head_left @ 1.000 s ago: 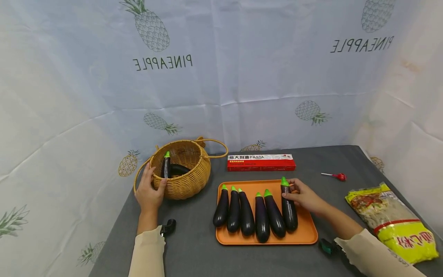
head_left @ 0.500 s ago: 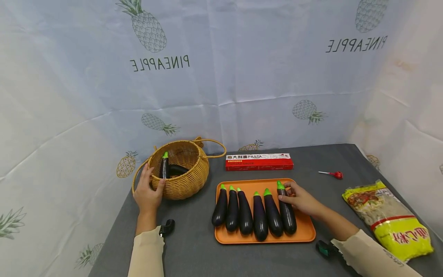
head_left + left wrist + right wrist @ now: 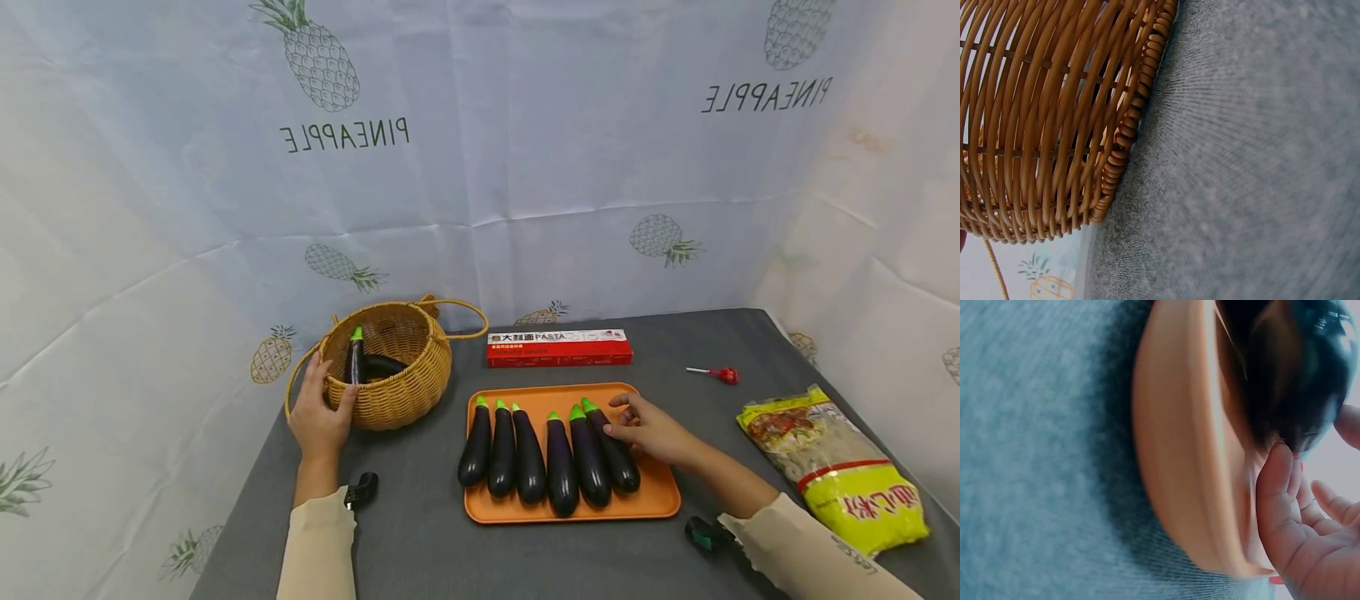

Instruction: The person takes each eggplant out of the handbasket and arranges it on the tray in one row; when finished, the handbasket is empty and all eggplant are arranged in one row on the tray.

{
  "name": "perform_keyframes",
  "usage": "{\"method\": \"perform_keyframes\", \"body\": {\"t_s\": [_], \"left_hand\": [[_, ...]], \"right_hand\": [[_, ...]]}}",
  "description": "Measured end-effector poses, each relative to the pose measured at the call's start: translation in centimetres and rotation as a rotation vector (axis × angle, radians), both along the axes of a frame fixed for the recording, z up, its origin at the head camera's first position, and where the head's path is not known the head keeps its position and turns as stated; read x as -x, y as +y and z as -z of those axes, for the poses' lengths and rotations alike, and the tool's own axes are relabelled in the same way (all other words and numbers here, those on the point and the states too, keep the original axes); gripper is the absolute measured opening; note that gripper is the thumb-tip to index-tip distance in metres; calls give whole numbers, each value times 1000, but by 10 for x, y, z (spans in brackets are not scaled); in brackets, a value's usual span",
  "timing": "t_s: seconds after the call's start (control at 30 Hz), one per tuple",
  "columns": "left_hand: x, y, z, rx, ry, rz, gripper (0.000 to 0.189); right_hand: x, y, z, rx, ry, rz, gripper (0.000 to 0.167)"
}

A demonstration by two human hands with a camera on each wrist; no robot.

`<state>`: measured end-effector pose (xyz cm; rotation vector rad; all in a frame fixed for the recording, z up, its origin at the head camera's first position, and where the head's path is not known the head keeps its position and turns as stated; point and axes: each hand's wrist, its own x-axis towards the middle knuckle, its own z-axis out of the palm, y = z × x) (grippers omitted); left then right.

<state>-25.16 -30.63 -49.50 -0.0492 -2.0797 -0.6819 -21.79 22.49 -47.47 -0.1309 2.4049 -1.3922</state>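
My left hand grips the rim of a tilted wicker basket, thumb and fingers spread along its left side; the basket's woven wall fills part of the left wrist view. Two eggplants lie inside, one upright eggplant leaning on the rim and another lying flat. On an orange tray, several eggplants lie side by side. My right hand is beside the rightmost eggplant, its fingers loosely bent and not around it. In the right wrist view, fingertips are close to a dark eggplant.
A red and white pasta box lies behind the tray. To the right are a red lollipop and a yellow noodle bag. Grey cloth covers the table, and a pineapple-printed curtain hangs behind it.
My right hand has let go of the rightmost eggplant, whose green top has dropped leftward against its neighbour. The left hand stays on the basket. The head view has shifted slightly.
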Motion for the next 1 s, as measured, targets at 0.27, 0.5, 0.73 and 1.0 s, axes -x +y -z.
{"method": "perform_keyframes", "body": {"t_s": [0.27, 0.5, 0.73, 1.0], "left_hand": [[-2, -8, 1, 0, 5, -14, 72], [-3, -9, 2, 7, 16, -18, 77], [-2, -6, 2, -2, 0, -1, 79], [0, -2, 2, 6, 3, 9, 79]], "right_hand": [[12, -9, -13, -37, 30, -31, 60], [34, -35, -38, -49, 131, -139, 55], [63, -91, -70, -66, 178, -270, 54], [107, -178, -92, 26, 215, -382, 48]]}}
